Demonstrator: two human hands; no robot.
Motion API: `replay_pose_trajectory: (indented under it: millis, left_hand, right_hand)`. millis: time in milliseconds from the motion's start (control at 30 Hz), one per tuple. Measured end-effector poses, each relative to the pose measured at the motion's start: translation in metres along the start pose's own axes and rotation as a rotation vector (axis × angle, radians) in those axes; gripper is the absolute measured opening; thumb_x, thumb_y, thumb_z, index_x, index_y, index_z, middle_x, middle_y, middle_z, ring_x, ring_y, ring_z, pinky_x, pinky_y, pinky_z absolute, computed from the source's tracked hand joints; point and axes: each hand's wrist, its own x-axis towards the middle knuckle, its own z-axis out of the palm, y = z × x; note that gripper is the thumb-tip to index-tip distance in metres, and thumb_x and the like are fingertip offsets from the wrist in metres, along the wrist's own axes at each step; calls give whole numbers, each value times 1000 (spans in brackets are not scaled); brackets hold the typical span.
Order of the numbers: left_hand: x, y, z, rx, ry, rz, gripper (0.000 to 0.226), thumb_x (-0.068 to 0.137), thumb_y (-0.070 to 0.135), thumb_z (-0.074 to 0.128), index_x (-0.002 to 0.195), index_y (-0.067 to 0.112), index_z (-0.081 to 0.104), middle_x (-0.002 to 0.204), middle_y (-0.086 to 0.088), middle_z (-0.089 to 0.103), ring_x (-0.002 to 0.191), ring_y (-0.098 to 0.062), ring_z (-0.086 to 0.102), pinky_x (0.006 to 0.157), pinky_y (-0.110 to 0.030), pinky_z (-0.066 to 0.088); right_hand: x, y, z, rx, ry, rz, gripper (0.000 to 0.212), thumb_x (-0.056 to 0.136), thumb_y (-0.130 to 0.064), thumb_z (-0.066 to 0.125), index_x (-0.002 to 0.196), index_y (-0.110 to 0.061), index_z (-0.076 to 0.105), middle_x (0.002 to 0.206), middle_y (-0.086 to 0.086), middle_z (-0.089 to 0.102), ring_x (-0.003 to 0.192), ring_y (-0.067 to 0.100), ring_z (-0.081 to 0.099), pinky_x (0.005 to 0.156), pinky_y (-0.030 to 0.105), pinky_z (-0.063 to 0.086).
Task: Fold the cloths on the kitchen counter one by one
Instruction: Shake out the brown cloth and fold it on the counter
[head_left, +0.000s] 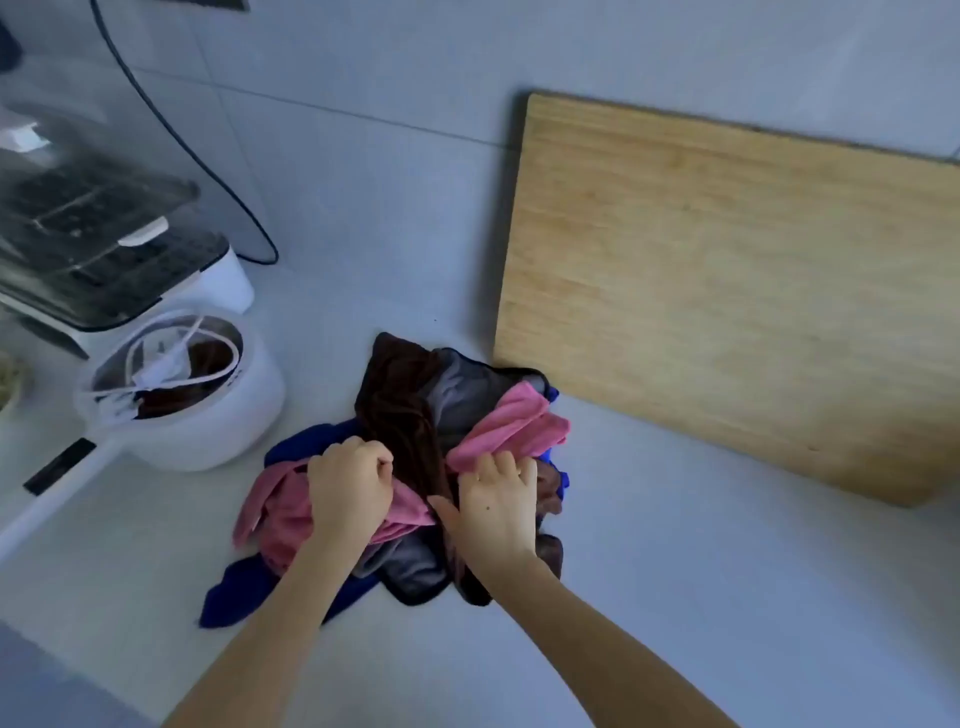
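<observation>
A: While it sits unfolded, where does the pile (410, 410) lie?
B: Mid-counter (675, 582), its long axis slanting from the near left up to the board (727, 291) at the back edge.
A: Grips?
B: Left hand (350, 483) clenches the pink cloth (283, 514); right hand (496, 506) curls round a pink fold (514, 426).

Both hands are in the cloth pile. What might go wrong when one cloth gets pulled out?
The pile is tangled and the left hand grips into it, so one pull may drag several cloths along. The white pot with a loose cord inside stands close; a swung cloth might snag it. The leaning cutting board could get bumped.
</observation>
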Motion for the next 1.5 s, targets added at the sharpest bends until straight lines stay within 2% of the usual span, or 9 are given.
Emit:
replay_pose_trajectory:
  millis: [233,400,700,967,1100,1200,1367,1433,1500]
  left_hand:
    - [3,-17,0,-79,40,-4,11,84,14,61,85,11,71,78,-8,68,71,-23,60,65,-35,45]
    - [-5,-8,7,-89,-20,-83,21,90,20,52,82,8,68,73,-8,67,68,-26,62,65,-36,46]
    - [-36,82,27,-69,-178,59,28,92,23,42,76,12,62,84,-14,69,83,-32,63,67,-34,42]
    - [-106,178,73,-126,-650,45,30,89,33,47,77,6,52,96,-16,69,96,-33,65,79,-34,48]
    - [-146,209,96,-405,-843,-218,15,83,16,50,78,3,55,68,-13,62,60,-28,62,58,-28,45]
    - [-171,219,114,-379,-682,-221,22,81,5,46,92,-3,62,92,-21,67,91,-37,64,70,-34,48]
    - [-208,246,130,-402,-556,-298,19,81,4,49,93,-3,61,94,-17,68,92,-35,64,65,-32,42]
    - [-210,249,131,-426,-550,-357,20,81,4,51,95,-6,62,97,-21,68,92,-37,64,68,-36,48]
    - [-206,245,131,-473,-545,-401,16,81,5,55,84,-9,63,92,-25,68,92,-40,65,72,-41,51]
  right_hand:
    - [15,-13,0,166,-131,100,18,56,-25,77,50,-16,62,54,2,61,59,25,58,61,32,45]
    - [22,44,-42,702,-44,457,18,79,-18,60,62,-20,51,57,-2,58,60,25,54,58,30,38]
    - [-48,182,-132,964,-202,897,13,79,-5,59,66,-6,59,58,5,48,53,20,42,50,24,29]
    - [-141,259,-139,1080,-249,1262,20,78,3,57,61,-4,49,52,7,41,42,20,38,46,25,30]
    - [-172,282,-138,1145,-239,1299,19,77,5,54,62,-4,52,49,7,47,32,15,46,39,20,40]
    - [-186,298,-132,1042,-267,1270,20,74,8,50,61,-7,46,56,6,42,46,20,44,43,21,39]
    - [-210,318,-104,744,-504,1130,23,65,10,50,55,-7,38,55,4,33,53,19,32,50,22,27]
    - [-213,322,-95,750,-578,1101,12,70,-6,64,65,-1,54,62,10,49,58,24,47,56,26,39]
    - [-211,325,-85,744,-625,1075,42,75,-41,68,78,1,63,66,9,62,58,24,59,56,25,47]
